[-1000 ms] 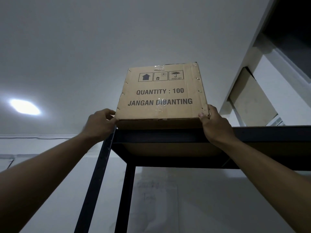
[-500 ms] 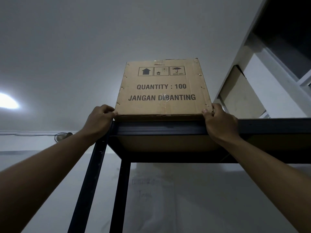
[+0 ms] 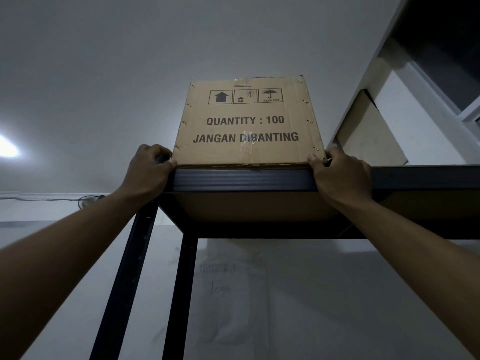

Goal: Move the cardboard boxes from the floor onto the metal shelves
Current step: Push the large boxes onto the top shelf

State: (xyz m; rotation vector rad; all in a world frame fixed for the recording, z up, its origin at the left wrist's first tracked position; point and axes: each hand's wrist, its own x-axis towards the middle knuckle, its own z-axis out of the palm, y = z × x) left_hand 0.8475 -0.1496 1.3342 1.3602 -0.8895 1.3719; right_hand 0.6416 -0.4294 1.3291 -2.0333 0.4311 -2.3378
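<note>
Box: the brown cardboard box (image 3: 246, 120), printed "QUANTITY : 100" and "JANGAN DIBANTING", sits upright on the top level of the dark metal shelf (image 3: 246, 179), at its left end, with its front face at the front rail.
Left hand: the left hand (image 3: 149, 170) has its fingers curled together at the box's lower-left corner, thumb tip against it.
Right hand: the right hand (image 3: 340, 172) is clamped on the lower-right corner, thumb on the front face.
Surroundings: a glowing ceiling light (image 3: 6, 149) at far left.

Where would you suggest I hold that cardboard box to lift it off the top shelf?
Likely its two lower front corners, reaching up from the front, as the left hand and right hand do: the cardboard box sits overhead at the shelf edge, with both sides free.
</note>
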